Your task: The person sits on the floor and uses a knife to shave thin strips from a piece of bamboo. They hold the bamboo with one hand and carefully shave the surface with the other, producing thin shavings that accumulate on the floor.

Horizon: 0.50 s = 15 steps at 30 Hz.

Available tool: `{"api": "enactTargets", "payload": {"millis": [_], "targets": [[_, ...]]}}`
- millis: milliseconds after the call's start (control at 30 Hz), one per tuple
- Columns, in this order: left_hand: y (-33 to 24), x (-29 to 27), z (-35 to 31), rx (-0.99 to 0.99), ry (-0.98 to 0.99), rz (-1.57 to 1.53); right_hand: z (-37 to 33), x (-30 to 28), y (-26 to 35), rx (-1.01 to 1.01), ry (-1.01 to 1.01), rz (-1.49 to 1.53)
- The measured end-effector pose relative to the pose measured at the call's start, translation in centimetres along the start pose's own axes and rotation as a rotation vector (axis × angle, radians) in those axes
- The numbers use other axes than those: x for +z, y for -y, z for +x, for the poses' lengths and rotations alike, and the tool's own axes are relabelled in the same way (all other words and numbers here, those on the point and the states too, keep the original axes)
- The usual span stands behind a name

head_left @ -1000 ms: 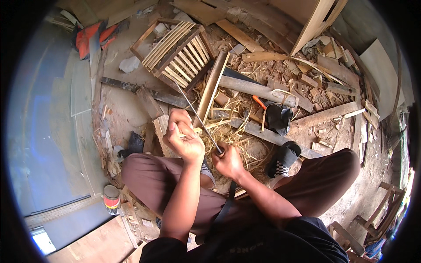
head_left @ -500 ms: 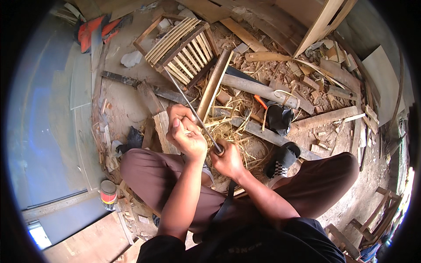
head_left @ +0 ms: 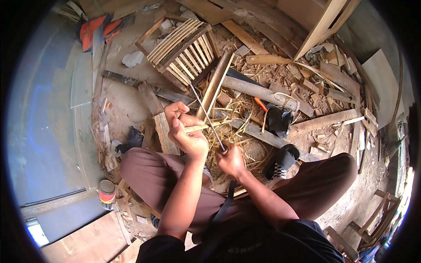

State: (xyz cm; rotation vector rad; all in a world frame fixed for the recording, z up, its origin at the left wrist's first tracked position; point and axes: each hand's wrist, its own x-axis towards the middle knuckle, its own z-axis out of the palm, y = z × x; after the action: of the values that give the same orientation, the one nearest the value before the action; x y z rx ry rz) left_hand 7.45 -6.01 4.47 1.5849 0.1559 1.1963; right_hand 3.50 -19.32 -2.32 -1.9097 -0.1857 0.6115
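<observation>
My left hand [head_left: 186,133] is closed, pinching a thin pale wooden strip [head_left: 196,128] that sticks out toward the right. My right hand [head_left: 230,161] is wrapped round the handle of a long knife with a narrow blade [head_left: 202,107]. The blade slants up and to the left, crossing the strip just right of my left fingers; I cannot tell whether they touch. Beneath both hands lies a heap of curly pale shavings [head_left: 241,151]. Beyond them, a slatted wooden frame [head_left: 188,55] rests on the ground, close to the blade's tip.
A plank [head_left: 215,85] and a round pole [head_left: 258,93] lie ahead of my hands. Wood scraps [head_left: 307,83] litter the ground on the right. By my foot are a black sandal [head_left: 283,158] and a black bag [head_left: 279,120]. A can [head_left: 107,192] stands at left.
The knife has shifted right and its blade is steeper, with its tip lower. My right hand has moved slightly right. The strip in my left hand now shows more plainly.
</observation>
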Motion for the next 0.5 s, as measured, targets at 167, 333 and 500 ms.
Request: {"api": "enactTargets", "payload": {"millis": [167,333,500], "targets": [[0.1,0.3,-0.2,0.075,-0.019,0.036,0.9,-0.1,1.6,-0.209,-0.018,0.002],[0.4,0.7,-0.5,0.082,-0.079,-0.057,4.3,1.3,-9.9,0.107,-0.022,-0.288],[0.4,0.4,0.2,0.053,-0.053,0.01,2.4,0.0,-4.5,0.281,0.054,0.0]]}}
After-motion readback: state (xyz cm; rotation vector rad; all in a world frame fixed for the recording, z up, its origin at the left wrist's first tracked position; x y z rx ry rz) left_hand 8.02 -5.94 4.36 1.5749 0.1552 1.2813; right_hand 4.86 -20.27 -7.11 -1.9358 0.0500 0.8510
